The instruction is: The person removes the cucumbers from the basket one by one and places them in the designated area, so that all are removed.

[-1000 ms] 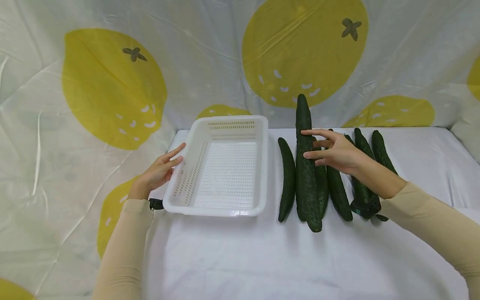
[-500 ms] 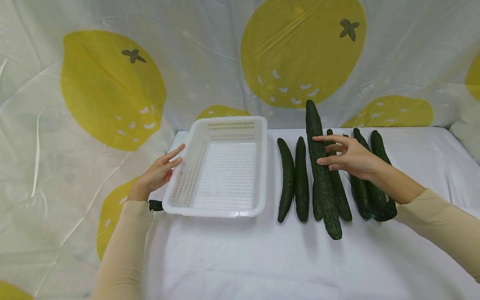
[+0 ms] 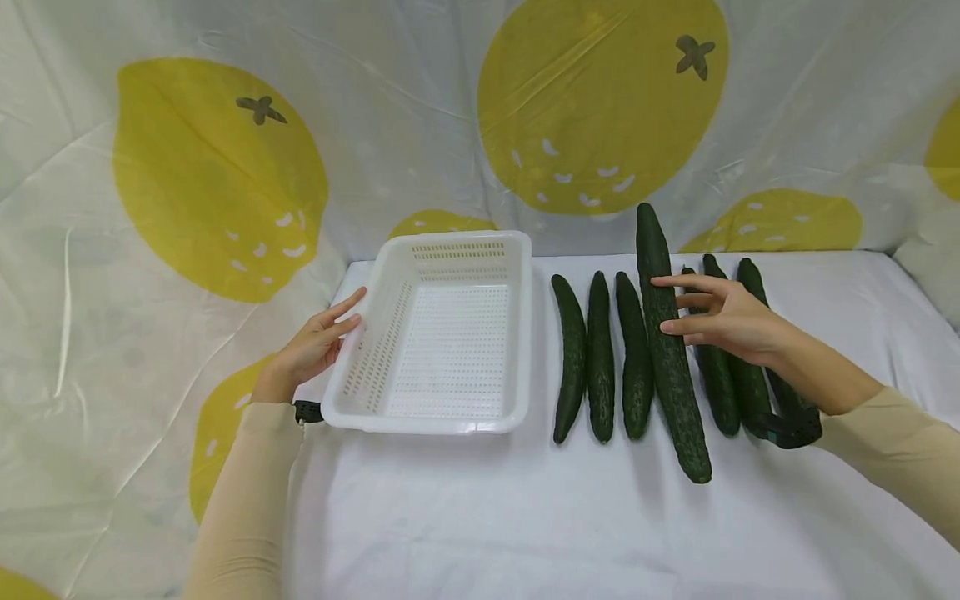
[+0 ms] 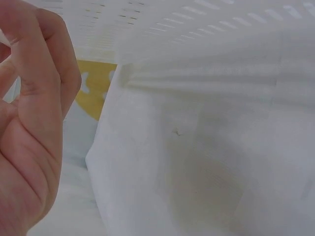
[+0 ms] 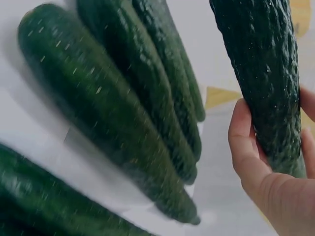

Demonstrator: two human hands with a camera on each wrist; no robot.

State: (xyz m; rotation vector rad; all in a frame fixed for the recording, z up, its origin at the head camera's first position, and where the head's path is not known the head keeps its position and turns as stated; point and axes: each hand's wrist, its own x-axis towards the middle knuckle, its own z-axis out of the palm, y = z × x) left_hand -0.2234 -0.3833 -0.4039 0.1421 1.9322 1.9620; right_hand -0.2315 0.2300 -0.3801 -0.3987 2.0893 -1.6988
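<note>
In the head view my right hand holds a long dark green cucumber between thumb and fingers, raised over the row of cucumbers. The right wrist view shows its bumpy skin, with my fingers and thumb around the lower end of the cucumber. My left hand grips the left side of a white perforated plastic basket, thumb and forefinger at the rim. In the left wrist view, the fingers of my left hand are bent beside the basket's slotted wall.
Three cucumbers lie side by side between basket and held one: a curved one, a straight one and another. More cucumbers lie to the right, partly behind my hand. A lemon-print curtain hangs behind the white-covered table.
My right hand has carried the cucumber to the right across the row, uncovering the second and third cucumbers from the left. My left hand and the basket have stayed in place.
</note>
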